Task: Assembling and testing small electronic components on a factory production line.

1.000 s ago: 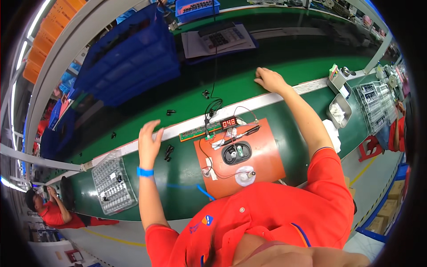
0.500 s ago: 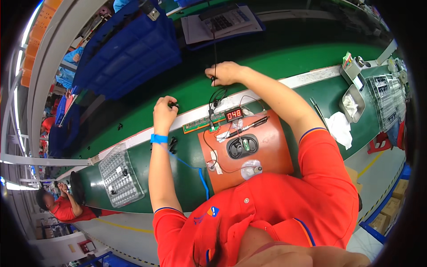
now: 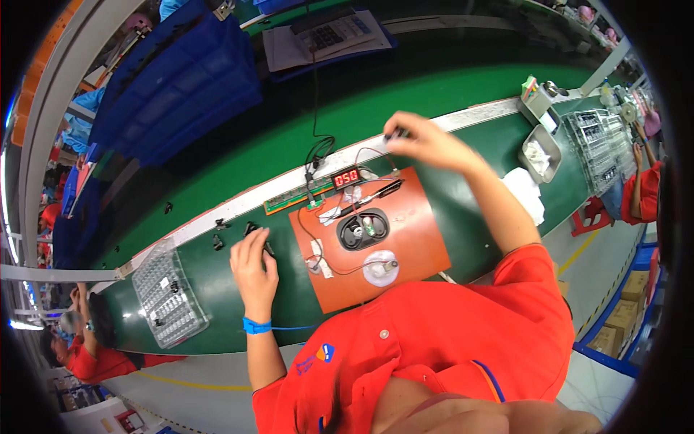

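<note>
My left hand (image 3: 253, 266) lies over the green bench with its fingers stretched and the thumb apart. A small black part (image 3: 251, 228) sits at its fingertips, and other small black parts (image 3: 218, 243) lie just left of them. A blue band (image 3: 256, 326) with a cord circles that wrist. My right hand (image 3: 429, 142), a little blurred, is raised above the bench's far white edge. Its fingers close on a small black piece (image 3: 396, 134) whose kind I cannot make out. Between the hands, a black earbud case (image 3: 363, 230) rests on an orange-brown mat (image 3: 419, 246).
A red digit display (image 3: 345, 178), a green circuit strip (image 3: 289, 200), cables and a pen (image 3: 379, 191) are around the mat's far side. Clear trays (image 3: 170, 300) lie left and right. A metal dish (image 3: 541, 153) stands at right. Blue bins (image 3: 181, 87) stand beyond the bench.
My left hand has drawn back from the far green strip to the bench, its fingers now spread. My right hand has moved right and nearer, leaving the hanging cable. The display digits have changed.
</note>
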Available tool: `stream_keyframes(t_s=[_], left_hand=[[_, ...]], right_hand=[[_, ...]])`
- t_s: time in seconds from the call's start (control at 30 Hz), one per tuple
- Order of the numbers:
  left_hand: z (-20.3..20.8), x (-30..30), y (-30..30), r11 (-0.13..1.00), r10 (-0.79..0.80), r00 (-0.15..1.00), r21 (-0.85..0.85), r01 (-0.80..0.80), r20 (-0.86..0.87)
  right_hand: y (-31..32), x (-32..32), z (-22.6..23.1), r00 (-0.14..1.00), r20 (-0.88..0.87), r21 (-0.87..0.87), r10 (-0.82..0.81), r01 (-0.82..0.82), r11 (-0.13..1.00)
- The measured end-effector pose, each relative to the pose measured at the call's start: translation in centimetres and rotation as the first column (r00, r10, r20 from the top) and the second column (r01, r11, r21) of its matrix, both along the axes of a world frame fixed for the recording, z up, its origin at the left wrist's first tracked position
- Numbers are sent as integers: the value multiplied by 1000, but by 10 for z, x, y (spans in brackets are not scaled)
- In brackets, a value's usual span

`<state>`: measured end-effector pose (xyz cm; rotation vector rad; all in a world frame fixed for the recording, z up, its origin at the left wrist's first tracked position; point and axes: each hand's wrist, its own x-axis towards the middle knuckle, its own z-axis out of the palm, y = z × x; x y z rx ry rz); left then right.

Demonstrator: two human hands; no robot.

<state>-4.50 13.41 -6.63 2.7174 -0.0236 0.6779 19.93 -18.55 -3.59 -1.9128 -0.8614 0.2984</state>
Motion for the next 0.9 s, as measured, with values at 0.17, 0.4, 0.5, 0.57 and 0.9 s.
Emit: stream_keyframes(t_s=[0.17,0.4,0.5,0.57,0.9], left_hand=[[26,25,-86,377,-194,981,-923,75,0],[-3,40,-108,95,-293,956,-995,43,13],[-6,36,-105,112,-315,949,-991,72,33],[-10,41,-99,113,-312,949,-990,82,43],[-12,36,-73,41,-110,983,-988,152,147]], right_hand=[[46,-104,12,960,231,-13,158,-159,987],[55,-113,-9,953,231,55,198,-216,975],[47,-104,0,913,284,154,293,-345,926],[43,-102,9,986,-31,128,163,-158,979],[21,-100,-3,958,-230,-17,171,-180,984]])
